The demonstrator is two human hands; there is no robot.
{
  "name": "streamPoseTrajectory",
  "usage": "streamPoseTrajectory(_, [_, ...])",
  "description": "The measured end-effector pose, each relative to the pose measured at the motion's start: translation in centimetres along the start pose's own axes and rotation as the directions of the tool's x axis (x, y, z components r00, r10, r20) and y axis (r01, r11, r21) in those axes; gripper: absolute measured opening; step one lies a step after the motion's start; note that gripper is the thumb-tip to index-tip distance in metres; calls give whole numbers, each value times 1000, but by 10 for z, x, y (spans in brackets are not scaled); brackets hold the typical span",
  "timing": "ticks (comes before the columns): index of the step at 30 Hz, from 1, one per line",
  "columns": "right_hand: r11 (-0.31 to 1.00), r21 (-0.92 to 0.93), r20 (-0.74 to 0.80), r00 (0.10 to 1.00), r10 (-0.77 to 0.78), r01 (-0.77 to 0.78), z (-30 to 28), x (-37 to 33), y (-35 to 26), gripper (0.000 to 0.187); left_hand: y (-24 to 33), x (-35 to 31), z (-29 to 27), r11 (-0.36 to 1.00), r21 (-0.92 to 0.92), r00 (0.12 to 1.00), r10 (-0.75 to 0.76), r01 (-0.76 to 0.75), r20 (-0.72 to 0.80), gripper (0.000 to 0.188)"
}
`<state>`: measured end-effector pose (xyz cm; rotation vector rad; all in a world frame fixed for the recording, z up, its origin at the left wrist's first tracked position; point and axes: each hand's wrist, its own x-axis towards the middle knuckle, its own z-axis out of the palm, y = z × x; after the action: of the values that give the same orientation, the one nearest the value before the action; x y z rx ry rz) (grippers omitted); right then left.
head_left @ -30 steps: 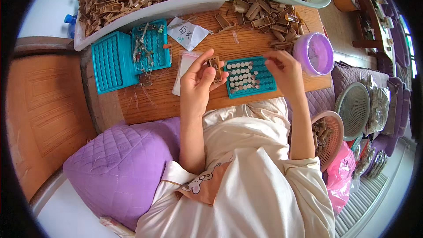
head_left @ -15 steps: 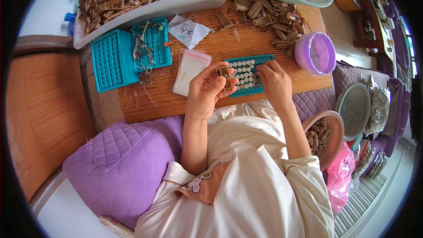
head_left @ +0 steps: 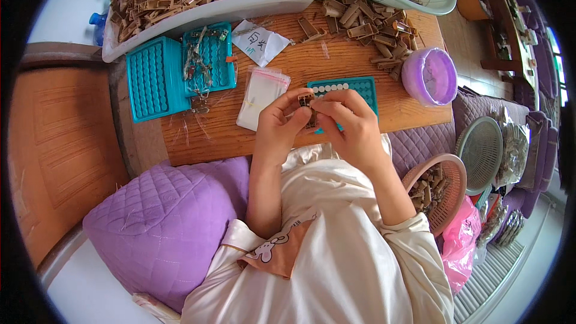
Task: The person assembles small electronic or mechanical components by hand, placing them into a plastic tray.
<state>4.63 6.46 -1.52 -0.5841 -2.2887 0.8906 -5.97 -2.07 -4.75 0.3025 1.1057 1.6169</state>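
Head view, from the near side: a cream shirt is seen lowest, with a purple quilted cushion set to its left. Beyond these, a small brown case is gripped between the thumb and fingers of the left hand, seen at the left edge of a teal tray. The bent fingertips of the right hand are rested against the case's upper part; whether anything small is pinched there cannot be told, as it is hidden. The step in hand is judged to be close fingertip work on the case; for the next move, a steady left grip and light, exact pressure from the right seem to be called for. White discs are seated in a row along the tray's far side. Farther off, a clear packet is laid to the left, a purple bowl is placed to the right, and loose brown cases are heaped beside a white bin
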Motion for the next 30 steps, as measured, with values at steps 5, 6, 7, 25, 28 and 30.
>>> streamPoseTrajectory(5, [980,-16,-43,979,199,-200,-19,-3,33,18,-4,1,-6,994,-107,998,31,-36,-49,28])
streamPoseTrajectory(6, [964,-99,-51,968,244,-248,-21,-6,45,18,-5,2,-6,994,-106,999,28,-33,-44,28])
streamPoseTrajectory(7, [939,-180,-61,956,286,-292,-20,-7,55,17,-4,3,-6,996,-79,998,38,-43,-56,28])
streamPoseTrajectory(25, [897,-437,63,992,110,-72,-9,-7,77,8,-5,2,2,997,-64,999,38,-36,31,25])
streamPoseTrajectory(28, [961,-251,-71,992,100,-114,-10,-4,73,11,-4,2,3,999,-49,999,26,-24,37,25])
streamPoseTrajectory(30, [978,-184,-125,990,73,-95,-13,-1,52,13,-5,2,3,999,-40,999,16,-14,35,25])
